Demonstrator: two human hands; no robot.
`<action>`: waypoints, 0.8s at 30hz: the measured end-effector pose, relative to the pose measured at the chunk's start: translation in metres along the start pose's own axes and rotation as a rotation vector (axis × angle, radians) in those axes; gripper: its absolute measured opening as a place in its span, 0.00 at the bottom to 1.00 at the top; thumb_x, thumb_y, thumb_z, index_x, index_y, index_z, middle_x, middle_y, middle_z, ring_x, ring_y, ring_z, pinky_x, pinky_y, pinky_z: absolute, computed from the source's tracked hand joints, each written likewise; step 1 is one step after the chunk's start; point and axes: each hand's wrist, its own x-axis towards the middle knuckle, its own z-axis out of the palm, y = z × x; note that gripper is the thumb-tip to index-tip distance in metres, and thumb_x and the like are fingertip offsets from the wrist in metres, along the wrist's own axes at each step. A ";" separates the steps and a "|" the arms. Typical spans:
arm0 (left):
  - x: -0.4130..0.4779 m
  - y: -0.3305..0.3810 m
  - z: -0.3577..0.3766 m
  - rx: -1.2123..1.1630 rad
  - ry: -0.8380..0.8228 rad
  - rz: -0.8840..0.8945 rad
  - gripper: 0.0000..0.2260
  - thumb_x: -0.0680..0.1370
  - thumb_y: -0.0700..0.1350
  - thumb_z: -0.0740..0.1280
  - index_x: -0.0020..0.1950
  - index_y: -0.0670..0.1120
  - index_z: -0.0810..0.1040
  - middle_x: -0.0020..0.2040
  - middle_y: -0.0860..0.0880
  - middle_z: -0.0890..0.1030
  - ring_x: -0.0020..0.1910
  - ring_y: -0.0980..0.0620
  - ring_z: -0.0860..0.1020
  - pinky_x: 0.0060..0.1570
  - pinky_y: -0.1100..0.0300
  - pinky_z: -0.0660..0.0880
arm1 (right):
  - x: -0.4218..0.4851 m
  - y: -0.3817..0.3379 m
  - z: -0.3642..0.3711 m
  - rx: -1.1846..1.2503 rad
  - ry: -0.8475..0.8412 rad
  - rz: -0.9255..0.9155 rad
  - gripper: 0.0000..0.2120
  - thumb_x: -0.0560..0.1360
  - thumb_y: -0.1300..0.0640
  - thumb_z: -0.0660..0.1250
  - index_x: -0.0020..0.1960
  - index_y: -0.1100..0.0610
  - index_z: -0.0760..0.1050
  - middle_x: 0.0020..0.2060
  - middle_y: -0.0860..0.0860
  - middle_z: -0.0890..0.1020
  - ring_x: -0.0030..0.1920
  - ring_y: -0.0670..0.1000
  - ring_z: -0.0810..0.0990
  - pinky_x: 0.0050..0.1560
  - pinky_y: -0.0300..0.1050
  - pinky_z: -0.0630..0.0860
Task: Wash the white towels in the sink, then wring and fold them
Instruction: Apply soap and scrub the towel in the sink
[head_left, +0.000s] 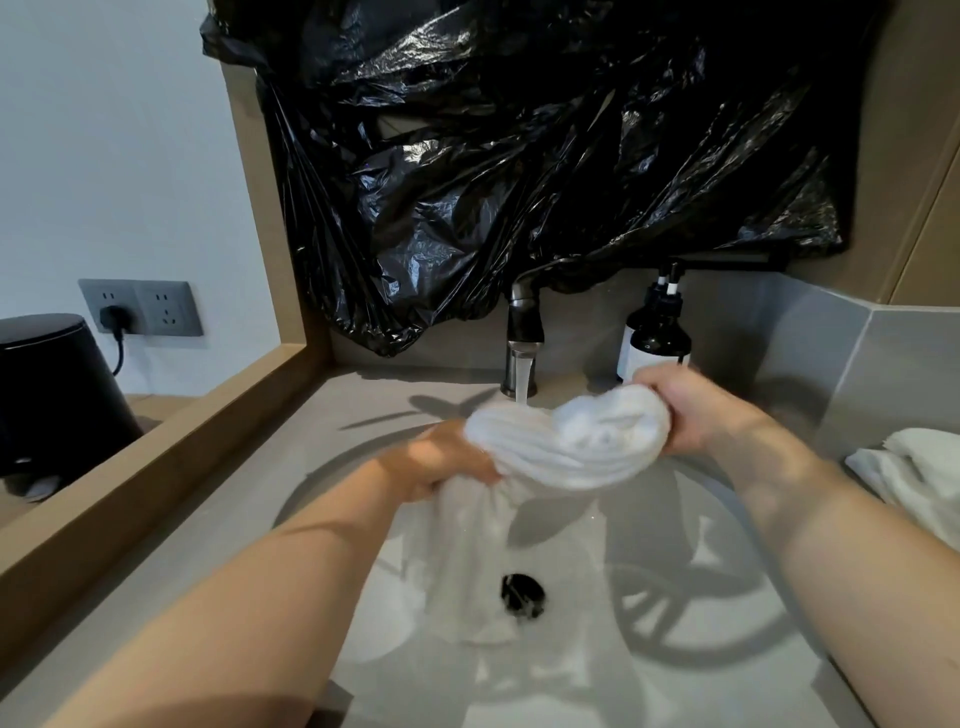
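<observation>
I see a soft, ribbed cloth towel (566, 441), glossy crinkled black plastic sheeting (519, 156), a brushed-metal faucet (524, 332), a matt sink (675, 597).

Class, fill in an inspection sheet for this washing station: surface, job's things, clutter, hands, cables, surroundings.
Surface: grey counter with a sunken sink; dark drain at its bottom.
Job's things: towel bunched under the running tap, its tail hanging into the sink; second towel on the counter at right.
Clutter: two dark pump bottles beside the tap.
Hands: left hand and right hand each grip an end of the towel.
Cables: one black cable plugged into the wall socket at left.
Surroundings: black plastic sheet above the tap; black container at left.
</observation>
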 end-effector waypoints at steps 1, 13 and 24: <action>0.001 0.000 -0.004 -0.066 0.024 -0.003 0.31 0.58 0.38 0.75 0.62 0.35 0.78 0.57 0.36 0.81 0.55 0.39 0.80 0.58 0.44 0.77 | 0.004 0.007 -0.001 -0.144 -0.080 0.060 0.08 0.72 0.66 0.56 0.44 0.61 0.73 0.41 0.58 0.77 0.37 0.56 0.80 0.43 0.48 0.78; 0.001 0.018 0.023 -0.583 0.159 -0.035 0.19 0.63 0.37 0.66 0.53 0.35 0.81 0.47 0.37 0.82 0.47 0.39 0.81 0.57 0.45 0.76 | 0.001 0.059 0.045 0.158 -0.246 0.120 0.15 0.82 0.65 0.55 0.41 0.57 0.74 0.32 0.51 0.81 0.32 0.45 0.80 0.33 0.33 0.76; 0.020 -0.003 0.016 -0.579 0.291 -0.019 0.22 0.78 0.49 0.70 0.68 0.41 0.73 0.63 0.37 0.79 0.60 0.38 0.79 0.59 0.41 0.77 | 0.011 0.069 0.033 -0.081 -0.658 0.192 0.44 0.43 0.33 0.80 0.53 0.57 0.84 0.51 0.56 0.84 0.51 0.53 0.84 0.50 0.47 0.80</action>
